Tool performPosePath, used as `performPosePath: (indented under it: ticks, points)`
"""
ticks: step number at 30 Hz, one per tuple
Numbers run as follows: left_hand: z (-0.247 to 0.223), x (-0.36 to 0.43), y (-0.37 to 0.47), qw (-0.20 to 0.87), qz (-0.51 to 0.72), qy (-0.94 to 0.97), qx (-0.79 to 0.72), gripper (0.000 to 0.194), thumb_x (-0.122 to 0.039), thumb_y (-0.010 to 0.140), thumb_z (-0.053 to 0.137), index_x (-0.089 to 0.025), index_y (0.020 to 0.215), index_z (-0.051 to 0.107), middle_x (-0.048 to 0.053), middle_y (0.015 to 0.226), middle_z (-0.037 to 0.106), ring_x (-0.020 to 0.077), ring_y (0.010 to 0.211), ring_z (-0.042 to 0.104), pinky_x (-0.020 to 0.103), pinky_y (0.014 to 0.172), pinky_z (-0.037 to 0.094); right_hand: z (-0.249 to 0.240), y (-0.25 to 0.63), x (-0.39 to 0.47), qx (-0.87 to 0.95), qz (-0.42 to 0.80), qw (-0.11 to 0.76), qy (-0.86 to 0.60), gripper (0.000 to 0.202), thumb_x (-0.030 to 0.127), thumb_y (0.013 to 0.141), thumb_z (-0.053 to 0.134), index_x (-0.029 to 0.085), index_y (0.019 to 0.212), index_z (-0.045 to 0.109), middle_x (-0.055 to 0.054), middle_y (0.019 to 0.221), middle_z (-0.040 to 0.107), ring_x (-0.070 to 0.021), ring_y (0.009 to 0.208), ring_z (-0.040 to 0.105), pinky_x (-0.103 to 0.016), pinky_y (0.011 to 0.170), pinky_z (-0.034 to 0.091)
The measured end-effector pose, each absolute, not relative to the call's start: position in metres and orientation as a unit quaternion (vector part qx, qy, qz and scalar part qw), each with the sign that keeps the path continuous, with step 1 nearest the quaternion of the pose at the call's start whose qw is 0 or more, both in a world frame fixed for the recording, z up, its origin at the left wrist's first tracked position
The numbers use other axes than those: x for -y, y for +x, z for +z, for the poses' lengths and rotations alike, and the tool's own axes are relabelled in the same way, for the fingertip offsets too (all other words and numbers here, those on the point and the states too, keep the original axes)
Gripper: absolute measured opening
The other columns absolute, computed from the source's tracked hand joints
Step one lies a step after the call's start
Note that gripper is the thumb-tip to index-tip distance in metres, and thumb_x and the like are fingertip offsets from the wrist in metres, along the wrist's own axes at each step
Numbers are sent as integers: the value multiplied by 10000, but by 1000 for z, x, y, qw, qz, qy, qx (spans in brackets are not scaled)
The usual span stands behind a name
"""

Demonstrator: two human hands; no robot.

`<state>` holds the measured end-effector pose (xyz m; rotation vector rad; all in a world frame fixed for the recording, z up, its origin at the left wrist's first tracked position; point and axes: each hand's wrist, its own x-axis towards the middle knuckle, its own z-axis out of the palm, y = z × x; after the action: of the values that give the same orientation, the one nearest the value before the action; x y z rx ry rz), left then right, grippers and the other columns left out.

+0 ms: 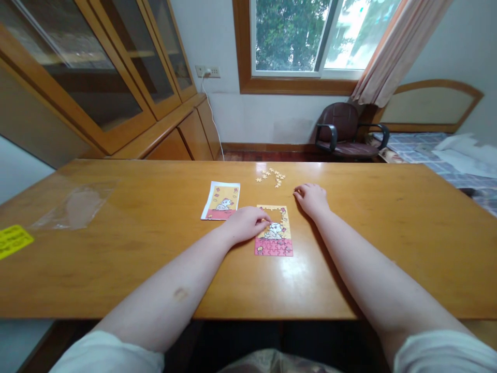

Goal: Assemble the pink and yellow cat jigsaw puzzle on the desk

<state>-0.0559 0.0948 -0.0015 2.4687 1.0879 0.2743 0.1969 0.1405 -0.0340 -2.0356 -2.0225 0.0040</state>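
A partly assembled jigsaw puzzle (274,247) lies on the table, pink below and yellow above, with a white cartoon animal in its middle. Bare table shows through a gap in its upper part. My left hand (246,224) reaches over the puzzle's left side, thumb and fingers drawn together at the gap's lower edge; whatever is between them is hidden. To the right of the puzzle, my right hand (312,199) rests on the table with its fingers loosely bent and nothing visible in them. Several loose puzzle pieces (278,177) lie face down beyond the puzzle.
A reference picture card (223,199) with the same design lies left of the puzzle. A clear plastic bag (83,204) and a yellow label (14,241) are on the wooden table (147,259) at left. An office chair (341,129) stands past the far edge.
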Motion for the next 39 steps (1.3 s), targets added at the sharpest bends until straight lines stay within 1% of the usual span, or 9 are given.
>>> performPosePath:
  ticks: [3, 6, 12, 17, 25, 30, 33, 35, 39]
  points:
    - [0, -96, -57, 212, 108, 881, -409, 248, -286, 866, 492, -233, 961, 715, 23, 949, 716, 179, 876, 628, 290, 752, 462, -33, 199, -139, 755, 30, 146, -639, 212, 268, 889, 495, 220, 910, 700, -59, 1016, 698, -207, 976, 579, -324, 873, 377]
    - [-1, -97, -58, 214, 113, 876, -416, 243, -288, 870, 490, -232, 951, 712, 21, 949, 712, 179, 879, 624, 292, 750, 463, -34, 198, -139, 770, 44, 168, -614, 136, 233, 844, 570, 194, 899, 688, -58, 941, 705, -189, 912, 599, -288, 830, 402]
    - [-1, -96, -60, 226, 105, 888, -387, 275, -297, 885, 471, -267, 1034, 700, 8, 1026, 708, 179, 951, 620, 303, 816, 465, -36, 192, -136, 759, 106, 242, -596, 146, 212, 809, 602, 174, 936, 663, -50, 882, 667, -159, 793, 593, -262, 729, 455]
    - [-1, -92, -58, 228, 80, 902, -359, 275, -298, 884, 483, -263, 1044, 703, 14, 1038, 712, 177, 961, 625, 308, 841, 467, -32, 192, -132, 767, 119, 259, -575, 90, 202, 805, 596, 180, 839, 677, -42, 860, 643, -153, 791, 581, -259, 742, 459]
    - [-3, -93, -58, 215, 70, 908, -352, 282, -289, 879, 480, -260, 1046, 705, 15, 1022, 718, 176, 940, 631, 301, 831, 466, -27, 192, -127, 783, 145, 292, -529, 127, 199, 809, 595, 165, 871, 700, -42, 824, 651, -148, 773, 586, -266, 736, 462]
    - [-2, -93, -57, 215, 88, 901, -367, 284, -270, 879, 463, -254, 1025, 707, 12, 1026, 714, 176, 952, 623, 302, 844, 463, -25, 189, -126, 721, 273, 326, -548, 174, 224, 798, 627, 171, 939, 712, -55, 892, 697, -155, 817, 629, -302, 792, 494]
    - [-1, -95, -57, 206, 101, 884, -407, 273, -278, 877, 464, -240, 989, 710, 24, 1002, 712, 184, 925, 623, 308, 821, 466, -22, 185, -125, 654, 388, 349, -547, 278, 197, 778, 633, 141, 1048, 665, -72, 898, 707, -154, 782, 655, -308, 758, 529]
    - [0, -96, -57, 196, 107, 870, -439, 270, -301, 878, 468, -224, 972, 710, 41, 965, 709, 192, 890, 622, 315, 798, 469, -18, 182, -122, 629, 429, 355, -542, 302, 180, 757, 643, 128, 1054, 645, -75, 859, 709, -153, 738, 662, -310, 731, 543]
    - [0, -99, -59, 178, 127, 842, -494, 282, -325, 879, 471, -207, 984, 704, 57, 929, 701, 200, 870, 617, 328, 784, 470, -1, 171, -106, 672, 468, 273, -504, 202, 196, 736, 667, 153, 933, 673, -58, 810, 718, -152, 747, 667, -291, 731, 538]
